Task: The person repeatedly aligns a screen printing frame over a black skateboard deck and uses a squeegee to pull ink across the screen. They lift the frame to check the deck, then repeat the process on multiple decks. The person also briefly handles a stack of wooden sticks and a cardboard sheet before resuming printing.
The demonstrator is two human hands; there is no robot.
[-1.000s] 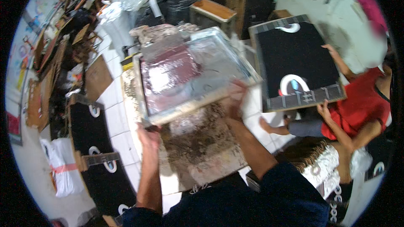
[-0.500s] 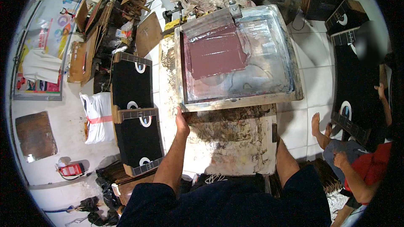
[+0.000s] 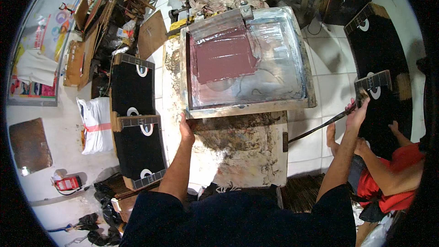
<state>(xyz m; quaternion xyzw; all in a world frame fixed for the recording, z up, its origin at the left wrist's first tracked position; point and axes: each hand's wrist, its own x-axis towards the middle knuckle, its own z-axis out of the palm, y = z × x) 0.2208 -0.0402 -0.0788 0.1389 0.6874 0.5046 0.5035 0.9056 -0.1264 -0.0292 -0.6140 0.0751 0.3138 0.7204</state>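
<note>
A wooden-edged printing screen (image 3: 247, 109) lies tilted above a stained pale board (image 3: 256, 155). Thick maroon ink (image 3: 224, 59) spreads over the left part of its mesh, and a grey squeegee (image 3: 217, 26) leans at the ink's far end. My left hand (image 3: 185, 129) grips the screen frame's near left corner from below, thumb up against the edge. Out to the right, my right hand (image 3: 356, 115) is closed around a thin dark strip (image 3: 320, 126) that reaches back toward the board's right edge. It may be a flat sheet seen edge-on; I cannot tell.
Black panels with printed eyes (image 3: 135, 84) stand at left; similar black panels (image 3: 382, 50) are at right. A person in red (image 3: 398, 176) sits close to my right arm. Crumpled rags (image 3: 219, 0) lie behind the screen. A white sack (image 3: 96, 126) is on the left floor.
My right hand has come out from beside the board and swung right with the dark strip. My left hand stays at the screen's corner. The view has shifted slightly right.
</note>
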